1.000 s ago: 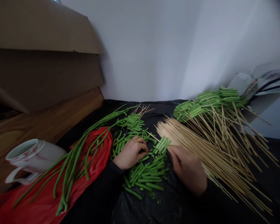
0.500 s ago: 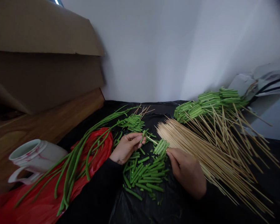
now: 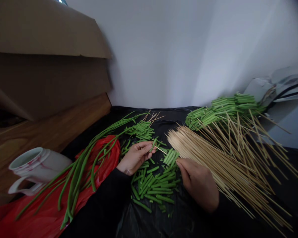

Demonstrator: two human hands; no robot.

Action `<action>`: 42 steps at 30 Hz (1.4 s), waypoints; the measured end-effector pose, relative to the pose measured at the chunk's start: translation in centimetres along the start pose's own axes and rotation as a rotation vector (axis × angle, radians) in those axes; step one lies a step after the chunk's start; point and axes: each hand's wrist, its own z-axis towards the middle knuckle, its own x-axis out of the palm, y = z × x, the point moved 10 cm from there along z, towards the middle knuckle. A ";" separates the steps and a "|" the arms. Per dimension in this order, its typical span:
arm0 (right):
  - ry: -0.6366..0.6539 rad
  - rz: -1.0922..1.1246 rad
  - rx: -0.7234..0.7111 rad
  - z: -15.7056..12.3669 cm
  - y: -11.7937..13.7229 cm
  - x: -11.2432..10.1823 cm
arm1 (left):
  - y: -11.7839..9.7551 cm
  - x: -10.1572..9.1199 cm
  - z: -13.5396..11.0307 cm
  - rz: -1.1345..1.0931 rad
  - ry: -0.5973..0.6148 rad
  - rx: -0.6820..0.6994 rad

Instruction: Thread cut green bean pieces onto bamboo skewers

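Over black plastic sheeting (image 3: 144,226) by a pale wall (image 3: 164,49), pinching a green bean piece (image 3: 153,144) in the left hand (image 3: 136,157), crosswise at the leftward end of a skewer (image 3: 161,150) gripped by the right hand (image 3: 198,181), with threaded pieces (image 3: 171,156) nearer the right

- From eleven round to two o'clock, a plain, pale blue-grey wall (image 3: 154,59) fills the background.
- Soft, dim light falls on it, with a brighter vertical band toward one o'clock.
- At eleven, on the top edge, a small bright sliver (image 3: 62,1) shows; its source is unclear.
- At ten, a large brown cardboard box (image 3: 44,79) stands in shadow.
- Below it, toward nine, runs a wood-grained surface (image 3: 84,114).
- Creased black plastic sheeting (image 3: 144,224) spreads toward six, its far edge near the wall's foot.
- At three, a whitish, box-like object (image 3: 291,115) sits partly cropped.
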 end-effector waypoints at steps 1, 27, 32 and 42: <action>0.004 -0.004 0.002 0.0 0.0 0.1 | 0.0 0.0 0.0 0.001 -0.001 -0.002; -0.011 -0.008 -0.027 -0.1 0.6 0.0 | 0.7 0.3 -0.2 -0.023 -0.024 -0.023; -0.010 -0.005 -0.010 -0.1 0.5 0.0 | 1.0 0.5 -0.2 -0.016 -0.029 -0.037; 0.000 0.007 0.001 -0.2 0.5 0.4 | 2.1 1.4 -0.4 -0.016 -0.004 -0.068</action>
